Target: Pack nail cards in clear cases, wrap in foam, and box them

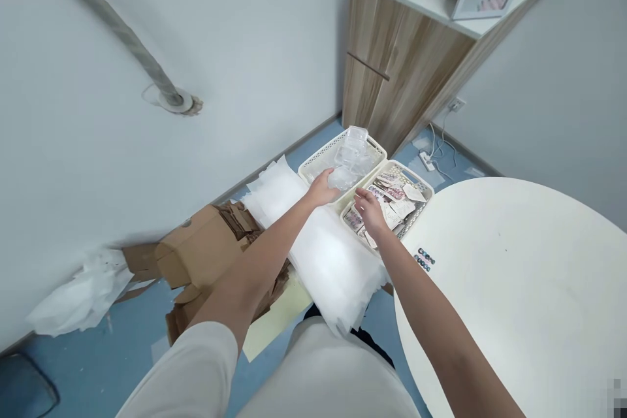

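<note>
My left hand point(323, 189) is at the near rim of a cream plastic basket point(313, 162), its fingers apart and nothing visible in them. Clear plastic cases point(353, 151) are piled inside that basket. Over the near-left side of a second cream basket point(425, 191) hovers my right hand point(369, 210), fingers loosely spread and seemingly holding nothing. White cards with small coloured pieces point(392, 192) fill this second basket in a loose heap. Whether either hand touches a rim I cannot tell.
White packing sheets point(333, 261) lie stacked before the baskets. Brown cardboard boxes point(200, 248) and a white plastic bag point(83, 294) are at left. A round white table point(514, 287) carries small dark nail-like pieces point(424, 260). Behind stands a wooden cabinet point(392, 46); a power strip point(426, 161) lies nearby.
</note>
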